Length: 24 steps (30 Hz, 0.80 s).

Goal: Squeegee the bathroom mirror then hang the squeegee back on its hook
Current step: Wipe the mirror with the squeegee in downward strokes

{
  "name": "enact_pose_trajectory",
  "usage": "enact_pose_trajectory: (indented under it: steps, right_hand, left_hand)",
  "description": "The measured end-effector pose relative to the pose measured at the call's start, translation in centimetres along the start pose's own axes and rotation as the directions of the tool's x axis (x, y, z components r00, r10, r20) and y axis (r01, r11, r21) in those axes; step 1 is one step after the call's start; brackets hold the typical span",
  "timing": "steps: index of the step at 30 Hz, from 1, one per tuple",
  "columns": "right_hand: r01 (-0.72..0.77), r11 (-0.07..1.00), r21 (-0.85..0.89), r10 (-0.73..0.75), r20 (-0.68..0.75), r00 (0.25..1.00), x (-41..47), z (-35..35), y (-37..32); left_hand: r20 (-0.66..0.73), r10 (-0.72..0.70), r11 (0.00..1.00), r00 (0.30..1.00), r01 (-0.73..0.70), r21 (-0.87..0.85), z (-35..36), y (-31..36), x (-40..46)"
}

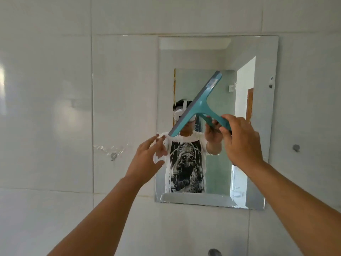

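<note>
A frameless rectangular mirror [262, 111] hangs on the white tiled wall, reflecting a person. My right hand [241, 143] grips the handle of a teal squeegee [198, 103], held in front of the glass with its blade tilted, upper end to the right and lower end near the mirror's left edge. My left hand [147, 159] is raised just below the blade's lower end, fingers spread and holding nothing. A small round metal hook [113, 155] sits on the wall left of the mirror, and another round metal hook [296, 147] sits to its right.
White glossy tiles [55, 108] cover the wall all around. A smear of clear adhesive residue [108, 147] lies beside the left hook. A grey metal fitting [215, 252] pokes up at the bottom edge. Two small fixings [271, 82] sit on the mirror's right margin.
</note>
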State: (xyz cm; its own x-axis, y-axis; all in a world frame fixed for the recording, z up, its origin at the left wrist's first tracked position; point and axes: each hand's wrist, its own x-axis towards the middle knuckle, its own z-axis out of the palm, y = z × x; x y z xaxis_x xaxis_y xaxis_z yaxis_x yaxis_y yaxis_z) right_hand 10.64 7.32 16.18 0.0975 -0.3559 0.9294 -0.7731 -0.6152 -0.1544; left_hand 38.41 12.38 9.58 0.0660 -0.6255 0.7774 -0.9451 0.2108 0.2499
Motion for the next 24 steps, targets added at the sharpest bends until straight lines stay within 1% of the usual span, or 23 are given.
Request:
enact_pose_trajectory:
  steps: [1, 4, 6, 8, 11, 15, 17, 21, 24]
  right_hand:
    - [0.019, 1.0, 0.001, -0.019, 0.008, 1.0, 0.8, 0.1, -0.1]
    - [0.087, 0.996, -0.034, -0.087, 0.013, 0.996, 3.0, 0.2, -0.7]
    - [0.146, 0.986, -0.076, -0.145, 0.012, 0.989, 4.6, 0.2, -1.2]
    - [0.212, 0.971, -0.108, -0.211, 0.019, 0.977, 6.2, 0.2, -1.8]
    - [0.29, 0.946, -0.147, -0.289, 0.033, 0.957, 8.9, 0.5, -2.8]
    - [0.323, 0.929, -0.179, -0.322, 0.031, 0.946, 12.2, 0.9, -4.6]
    - [0.345, 0.917, -0.201, -0.343, 0.042, 0.938, 13.6, 1.2, -5.4]
    - [0.408, 0.86, -0.307, -0.402, 0.085, 0.912, 16.0, 1.3, -6.3]
    - [0.413, 0.847, -0.336, -0.41, 0.084, 0.908, 17.3, 1.2, -6.4]
  left_hand:
    - [0.023, 0.012, 0.999, 1.0, -0.013, 0.046, 0.2, -0.6, 0.4]
    - [0.098, 0.101, 0.982, 0.99, -0.115, 0.148, 1.0, -1.7, 0.8]
    - [0.142, 0.14, 0.971, 0.98, -0.164, 0.174, 1.9, -2.5, 0.7]
    - [0.163, 0.145, 0.967, 0.976, -0.174, 0.187, 2.8, -3.2, 0.6]
    - [0.131, 0.178, 0.954, 0.975, -0.203, 0.22, 3.6, -4.1, 0.5]
    - [0.087, 0.207, 0.948, 0.975, -0.221, 0.229, 4.1, -4.7, 0.5]
    - [0.086, 0.211, 0.948, 0.974, -0.225, 0.224, 4.4, -4.9, 0.6]
    - [0.099, 0.209, 0.953, 0.973, -0.225, 0.201, 4.7, -5.4, 0.4]
    - [0.099, 0.207, 0.953, 0.973, -0.223, 0.206, 5.0, -5.8, 0.3]
